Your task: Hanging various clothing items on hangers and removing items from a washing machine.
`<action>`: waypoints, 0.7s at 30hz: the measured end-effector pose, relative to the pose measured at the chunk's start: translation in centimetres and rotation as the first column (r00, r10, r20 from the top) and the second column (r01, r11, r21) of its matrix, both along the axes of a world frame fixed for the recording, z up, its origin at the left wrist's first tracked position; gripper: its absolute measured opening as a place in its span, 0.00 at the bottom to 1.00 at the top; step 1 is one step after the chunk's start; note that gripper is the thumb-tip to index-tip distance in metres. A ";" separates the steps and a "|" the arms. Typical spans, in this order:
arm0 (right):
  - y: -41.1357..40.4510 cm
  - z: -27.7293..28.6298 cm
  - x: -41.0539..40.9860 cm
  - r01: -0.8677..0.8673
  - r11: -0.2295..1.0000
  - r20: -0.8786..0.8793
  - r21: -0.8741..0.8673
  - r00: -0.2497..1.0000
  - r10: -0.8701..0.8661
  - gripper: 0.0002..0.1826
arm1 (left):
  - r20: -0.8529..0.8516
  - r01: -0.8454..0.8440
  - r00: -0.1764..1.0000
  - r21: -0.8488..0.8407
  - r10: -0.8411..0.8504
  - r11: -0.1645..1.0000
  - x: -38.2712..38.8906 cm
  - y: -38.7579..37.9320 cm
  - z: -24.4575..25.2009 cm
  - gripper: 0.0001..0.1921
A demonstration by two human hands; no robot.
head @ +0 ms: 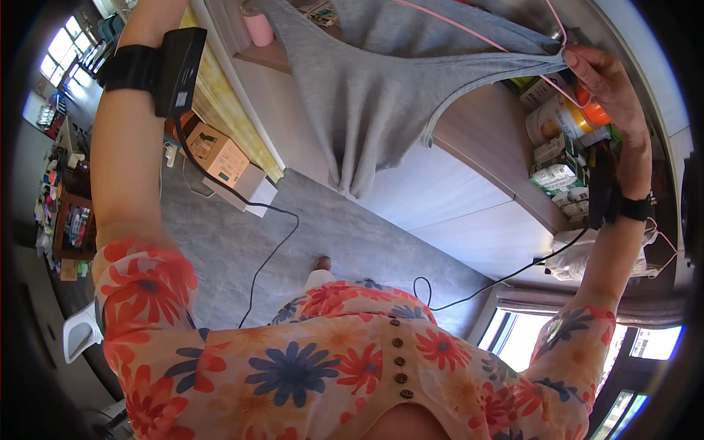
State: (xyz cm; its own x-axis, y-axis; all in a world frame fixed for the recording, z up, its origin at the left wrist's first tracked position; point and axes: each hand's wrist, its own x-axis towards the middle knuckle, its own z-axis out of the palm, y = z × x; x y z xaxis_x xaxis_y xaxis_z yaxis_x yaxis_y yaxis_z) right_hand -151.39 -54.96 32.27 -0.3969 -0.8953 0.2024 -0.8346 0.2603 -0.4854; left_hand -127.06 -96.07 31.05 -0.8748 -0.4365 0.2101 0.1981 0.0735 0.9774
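My right hand (605, 82) is at the upper right, its thumb and fingers pinching the edge of a light grey knit garment (379, 93). The garment hangs spread across the upper middle, its folded lower part drooping and its top cut off by the frame. A thin pink hanger (451, 25) runs behind the garment's upper edge and on past my right hand; whether my fingers also grip it I cannot tell. My left hand is out of view beyond the top edge; only the forearm shows, with a black device (181, 71) strapped on.
Cabinets with pale doors (467, 220) stand in front. Cans and cartons (555, 165) fill the right shelf, and a pink cup (257, 28) stands at the upper left. A cardboard box (217, 154) is beside a yellow curtain (231, 104). Black cables (275, 209) trail from both wrists.
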 end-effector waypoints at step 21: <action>0.3 -1.0 0.1 -0.013 0.988 -0.068 -0.152 0.998 0.003 0.17 | -0.256 -0.344 0.936 -0.509 0.243 0.789 -4.2 6.7 -3.0 0.11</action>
State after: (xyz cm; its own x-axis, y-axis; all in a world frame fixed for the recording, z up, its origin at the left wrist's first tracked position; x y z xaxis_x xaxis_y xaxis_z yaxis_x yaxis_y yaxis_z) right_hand -151.31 -54.67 31.25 -0.3704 -0.8552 0.3625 -0.8687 0.1808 -0.4611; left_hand -131.27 -89.32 28.01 -0.6519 -0.4384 0.6187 0.2363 0.6579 0.7151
